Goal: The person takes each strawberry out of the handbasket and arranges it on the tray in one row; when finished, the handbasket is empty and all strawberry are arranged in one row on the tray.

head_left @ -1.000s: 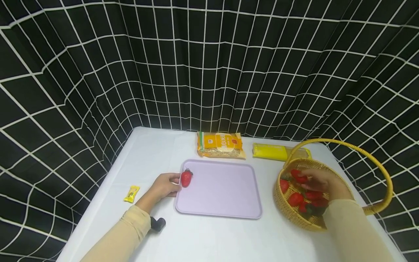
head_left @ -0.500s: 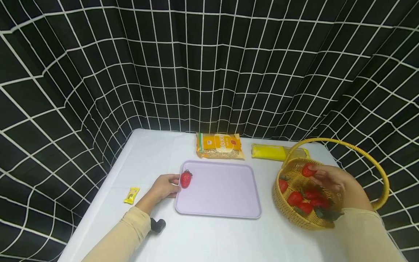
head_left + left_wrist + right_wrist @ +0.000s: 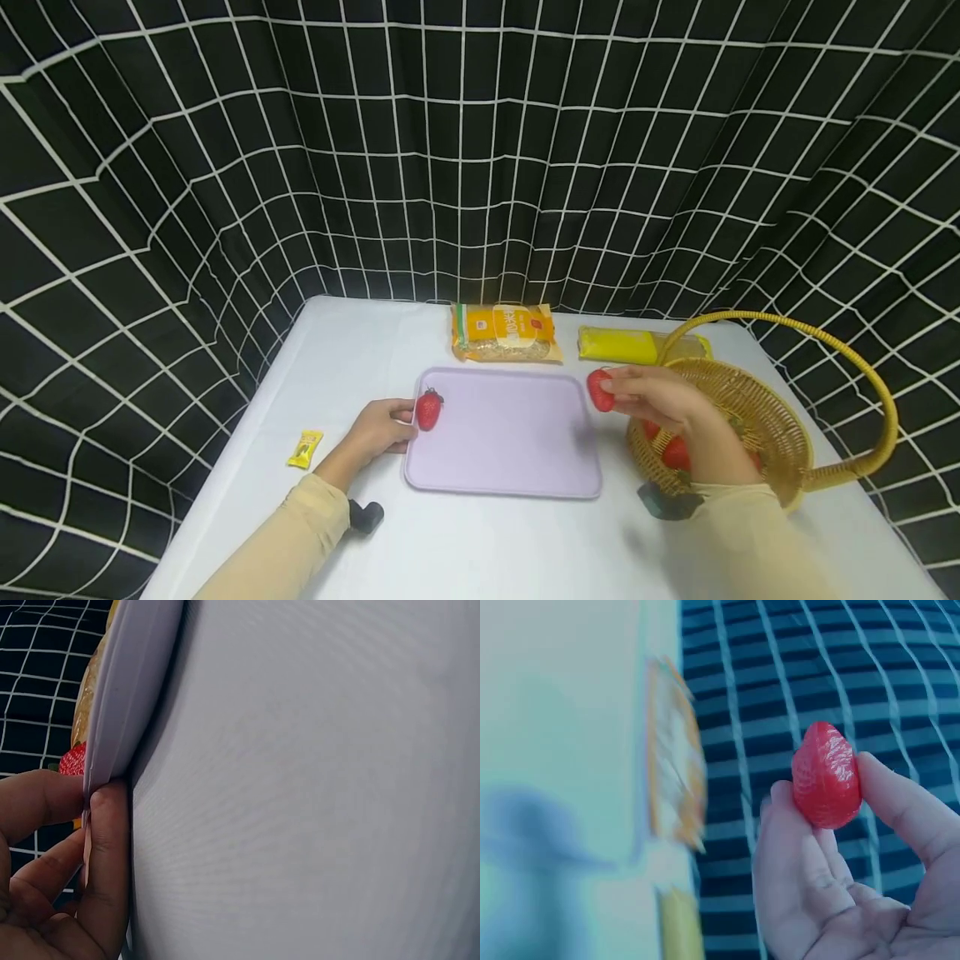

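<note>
My left hand (image 3: 381, 429) pinches the left rim of a lilac tray (image 3: 502, 442) between thumb and fingers; the left wrist view shows the rim between them. One strawberry (image 3: 428, 409) lies on the tray near that edge. Just past the tray's right edge, my right hand (image 3: 656, 396) holds another strawberry (image 3: 826, 776) between thumb and fingertips, above the table. Below and right of that hand stands a wicker basket (image 3: 780, 417) with a tall handle. Several strawberries (image 3: 677, 454) lie inside it, partly hidden by the right forearm.
Behind the tray lies an orange grain bag (image 3: 506, 333). A yellow packet (image 3: 637, 345) lies to its right, behind the basket. A small yellow wrapped candy (image 3: 305, 448) rests on the white table (image 3: 487, 550) at left. A black grid curtain (image 3: 450, 167) surrounds the table.
The right hand has lifted the strawberry out of the basket and moved left with it, to the tray's right edge. The left hand stays at the tray rim.
</note>
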